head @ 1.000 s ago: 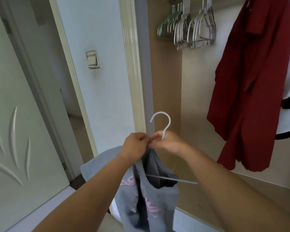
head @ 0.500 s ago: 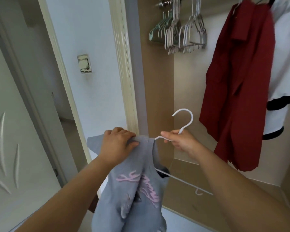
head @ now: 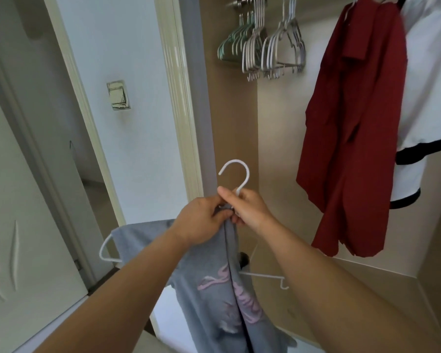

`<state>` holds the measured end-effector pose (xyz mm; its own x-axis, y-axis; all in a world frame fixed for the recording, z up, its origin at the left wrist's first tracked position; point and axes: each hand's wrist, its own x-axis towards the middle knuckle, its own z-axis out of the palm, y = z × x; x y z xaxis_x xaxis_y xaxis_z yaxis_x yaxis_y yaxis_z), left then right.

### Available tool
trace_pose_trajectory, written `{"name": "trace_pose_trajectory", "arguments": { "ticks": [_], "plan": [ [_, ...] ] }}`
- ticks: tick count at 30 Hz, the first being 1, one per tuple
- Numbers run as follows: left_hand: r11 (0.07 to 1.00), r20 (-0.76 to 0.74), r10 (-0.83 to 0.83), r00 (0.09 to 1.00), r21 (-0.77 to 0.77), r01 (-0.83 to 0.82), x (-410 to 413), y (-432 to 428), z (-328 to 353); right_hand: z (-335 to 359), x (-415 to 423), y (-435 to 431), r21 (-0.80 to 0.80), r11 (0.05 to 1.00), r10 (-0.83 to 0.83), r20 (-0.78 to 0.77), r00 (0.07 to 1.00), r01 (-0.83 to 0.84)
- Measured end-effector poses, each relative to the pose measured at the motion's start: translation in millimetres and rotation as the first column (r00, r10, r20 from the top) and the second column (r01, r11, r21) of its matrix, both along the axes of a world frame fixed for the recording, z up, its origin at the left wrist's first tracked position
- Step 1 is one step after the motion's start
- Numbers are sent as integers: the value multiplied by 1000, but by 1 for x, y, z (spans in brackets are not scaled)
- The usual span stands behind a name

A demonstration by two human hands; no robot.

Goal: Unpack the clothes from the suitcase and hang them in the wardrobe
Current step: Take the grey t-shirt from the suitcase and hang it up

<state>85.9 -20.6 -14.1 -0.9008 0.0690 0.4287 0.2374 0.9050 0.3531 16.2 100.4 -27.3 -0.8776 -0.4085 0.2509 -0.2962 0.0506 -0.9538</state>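
With my left hand [head: 201, 220] I grip the collar of the grey shirt [head: 214, 289], fingers curled on it. My right hand [head: 250, 212] pinches the white hanger [head: 236, 171] just under its hook. The shirt hangs in front of the open wardrobe [head: 229, 123].

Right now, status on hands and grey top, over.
Left hand grips grey top at the neck; right hand pinches hanger below hook. Top on hanger, not hung. Spare hangers and red shirt hang ahead, gap between.

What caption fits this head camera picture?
Left hand and right hand fit grey shirt onto white hanger by wardrobe.
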Motion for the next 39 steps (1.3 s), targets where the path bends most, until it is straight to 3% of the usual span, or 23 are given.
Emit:
{"name": "trace_pose_trajectory", "arguments": {
  "ticks": [3,5,7,11,16,19,23,28,32,34,37,39],
  "plan": [
    [995,-14,67,998,79,-66,0,-9,2,0,-6,5,-97,995,10,26,1000,-7],
    [988,-14,89,996,132,-86,2,-15,6,-1,-16,12,-73,997,-30,93,995,37],
    [975,-12,58,998,213,-54,6,-22,14,-4,-25,26,-10,999,-33,193,981,36],
    [921,43,-115,992,379,91,20,-36,34,-24,-37,62,248,961,39,307,951,-119],
    [853,-19,-154,988,502,142,27,-51,53,-43,-43,73,301,920,103,434,895,-251],
    [858,-14,-166,986,491,151,29,-57,60,-53,-34,66,265,922,111,518,848,-282],
    [822,-79,-123,989,551,146,38,-67,68,-75,-33,70,41,914,315,552,772,-403],
    [724,-162,-31,986,677,134,40,-71,68,-82,-14,48,74,942,227,579,783,-327],
    [783,-164,-5,986,613,106,37,-65,64,-73,-5,15,163,920,211,558,803,-355],
    [799,-168,21,986,596,85,38,-68,63,-75,-5,9,218,936,127,521,844,-275],
    [815,-181,88,980,579,34,44,-78,60,-80,-15,17,21,999,28,551,834,-47],
    [858,-183,126,975,513,-15,46,-86,56,-81,-22,27,-115,990,6,602,798,79]
  ]
}}
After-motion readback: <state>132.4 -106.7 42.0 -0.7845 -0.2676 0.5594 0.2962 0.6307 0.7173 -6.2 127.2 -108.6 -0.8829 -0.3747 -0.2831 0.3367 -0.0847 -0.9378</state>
